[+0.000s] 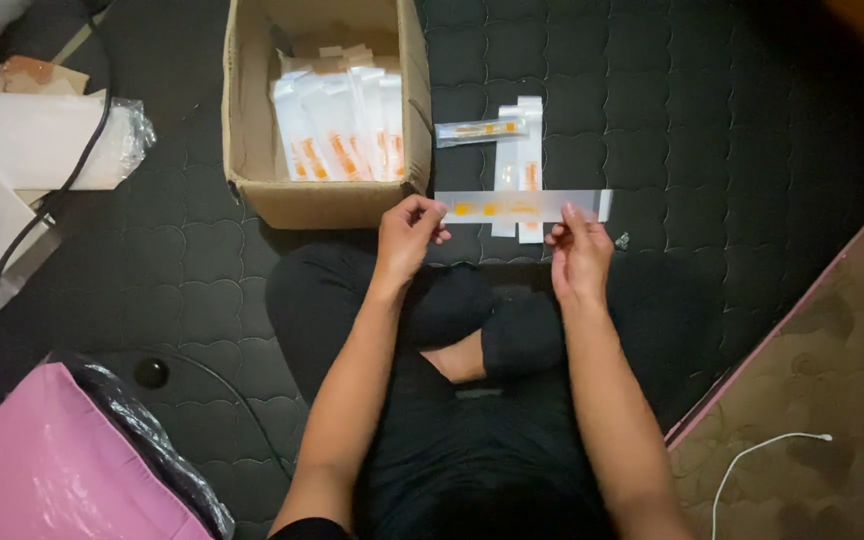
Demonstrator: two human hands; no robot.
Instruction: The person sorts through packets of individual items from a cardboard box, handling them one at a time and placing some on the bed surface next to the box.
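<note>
A long, flat white packet with orange marks (522, 207) is held level between both hands above my crossed legs. My left hand (407, 235) pinches its left end and my right hand (579, 250) pinches near its right end. Just behind it, two similar white packets (519, 165) lie upright on the black quilted mat, with another clear packet (480, 129) lying across their tops. An open cardboard box (252, 150) to the left holds several more white and orange packets (342, 125) standing on edge.
A pink padded bag (47, 465) with clear plastic wrap sits at the lower left. White sheets and plastic (42, 135) lie at the far left, crossed by a black cable (72, 170). A white cable (752, 455) lies on the brown floor at the lower right.
</note>
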